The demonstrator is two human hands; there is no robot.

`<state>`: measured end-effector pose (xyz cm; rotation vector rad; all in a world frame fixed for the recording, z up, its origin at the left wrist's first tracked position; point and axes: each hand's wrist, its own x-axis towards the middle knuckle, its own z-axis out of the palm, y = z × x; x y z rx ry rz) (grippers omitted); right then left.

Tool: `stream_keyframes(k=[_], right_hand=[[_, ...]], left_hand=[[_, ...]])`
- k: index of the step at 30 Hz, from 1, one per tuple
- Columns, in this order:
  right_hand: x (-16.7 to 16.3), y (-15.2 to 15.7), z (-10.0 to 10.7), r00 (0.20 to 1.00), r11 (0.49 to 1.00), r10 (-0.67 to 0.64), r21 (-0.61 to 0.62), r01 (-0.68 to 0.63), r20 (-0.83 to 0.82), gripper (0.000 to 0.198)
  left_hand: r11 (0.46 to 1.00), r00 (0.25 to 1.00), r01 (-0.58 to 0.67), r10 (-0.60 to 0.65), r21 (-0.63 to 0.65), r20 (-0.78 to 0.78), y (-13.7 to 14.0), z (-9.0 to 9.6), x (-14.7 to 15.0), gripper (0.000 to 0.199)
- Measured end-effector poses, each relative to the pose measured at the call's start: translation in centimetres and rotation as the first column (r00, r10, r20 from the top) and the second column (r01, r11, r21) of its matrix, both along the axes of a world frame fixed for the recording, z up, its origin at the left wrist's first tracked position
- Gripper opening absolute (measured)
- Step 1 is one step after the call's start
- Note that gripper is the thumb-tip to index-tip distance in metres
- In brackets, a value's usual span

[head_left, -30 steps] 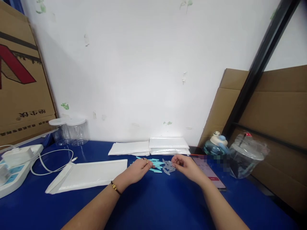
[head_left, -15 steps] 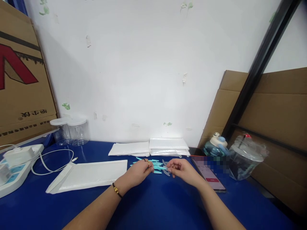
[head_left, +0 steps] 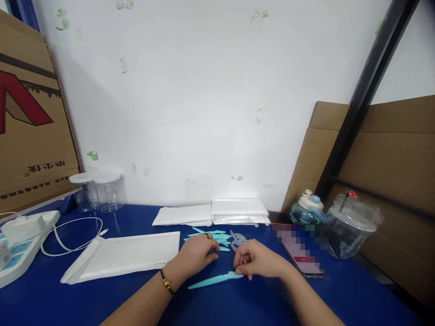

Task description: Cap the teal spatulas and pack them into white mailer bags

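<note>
Blue bench (head_left: 50, 299), most of its load toward the far edge, at twelve o'clock.
From the bench's middle, a loose pile of teal razors (head_left: 222, 242) lies at twelve, with cloudy plastic pieces (head_left: 238, 237) just beside it at one. Beyond them sit two low stacks of white packets side by side, the flatter stack (head_left: 183, 215) at eleven, the taller stack (head_left: 239, 207) between twelve and one. A white padded envelope (head_left: 136, 253) lies flat between nine and ten; a power strip (head_left: 32, 249) is at nine, a looped white cable (head_left: 103, 232) near it. Two lidded clear jars (head_left: 110, 194) stand at ten, a teal bottle (head_left: 304, 212) at two, a phone (head_left: 302, 259) and a bagged cup (head_left: 350, 228) between two and three.
</note>
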<state>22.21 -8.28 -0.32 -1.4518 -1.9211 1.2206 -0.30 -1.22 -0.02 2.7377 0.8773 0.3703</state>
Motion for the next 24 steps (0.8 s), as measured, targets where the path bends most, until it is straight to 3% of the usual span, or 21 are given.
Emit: stream_keyframes(k=[2,4,6,10,16,24], right_hand=[[0.0,0.4,-0.2,0.988,0.981,-0.123,0.165,0.106,0.095,0.017],[0.0,0.9,-0.4,0.936,0.912,-0.279,0.365,0.188,0.214,0.011],[0.0,1.3,-0.7,0.874,0.866,-0.365,0.463,0.19,0.322,0.005],[0.0,1.5,-1.1,0.834,0.877,-0.385,0.438,0.197,0.396,0.006],[0.8,1.2,-1.3,0.899,0.932,-0.26,0.335,0.138,0.353,0.005],[-0.2,1.4,-1.2,0.885,0.898,-0.289,0.423,0.119,0.364,0.007]], left_hand=[[0.997,0.999,-0.031,0.033,0.066,-0.018,0.6,-0.1,-0.1,0.02],[0.994,0.999,-0.032,0.036,0.108,-0.035,1.0,-0.3,0.0,0.018],[0.991,0.998,-0.028,0.035,0.132,-0.047,1.3,-0.3,0.3,0.015],[0.987,0.997,-0.009,0.02,0.163,-0.069,1.1,-0.2,1.0,0.02],[0.98,0.997,0.039,-0.025,0.194,-0.072,0.7,-0.5,1.2,0.024],[0.99,0.998,0.04,-0.033,0.137,-0.055,0.3,-0.3,1.5,0.024]])
